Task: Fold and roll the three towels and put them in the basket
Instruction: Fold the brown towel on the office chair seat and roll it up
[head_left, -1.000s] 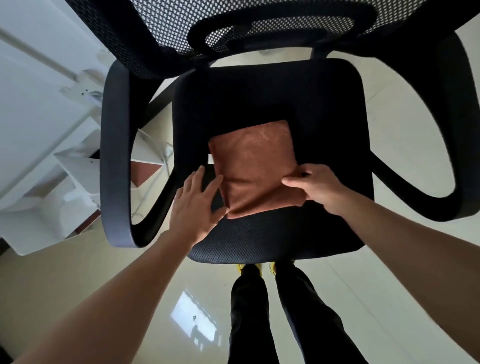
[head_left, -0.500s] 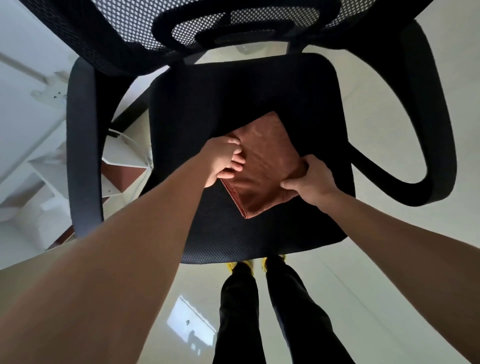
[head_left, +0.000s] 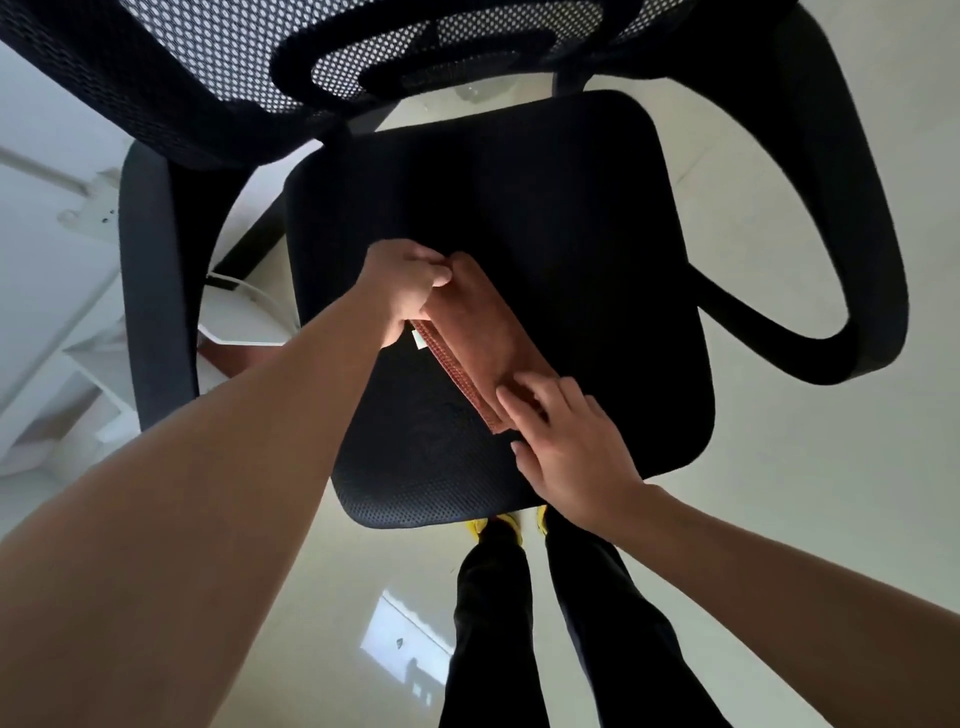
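Note:
A brown towel (head_left: 480, 332) lies folded into a narrow strip on the black seat of an office chair (head_left: 571, 218), running diagonally from upper left to lower right. My left hand (head_left: 408, 291) grips the strip's far end, fingers closed on it. My right hand (head_left: 563, 436) rests flat on the near end, fingers spread over the cloth. A small white tag shows at the strip's left edge. No basket and no other towels are in view.
The chair's mesh backrest (head_left: 322, 52) fills the top, with armrests at left (head_left: 150, 291) and right (head_left: 857, 234). White furniture (head_left: 62, 291) stands at the left. My legs (head_left: 561, 623) stand on the glossy floor just in front of the seat.
The towel went from a wide folded square to a narrow strip. My left hand moved from the seat's left side onto the towel's far end; my right hand slid to the near end.

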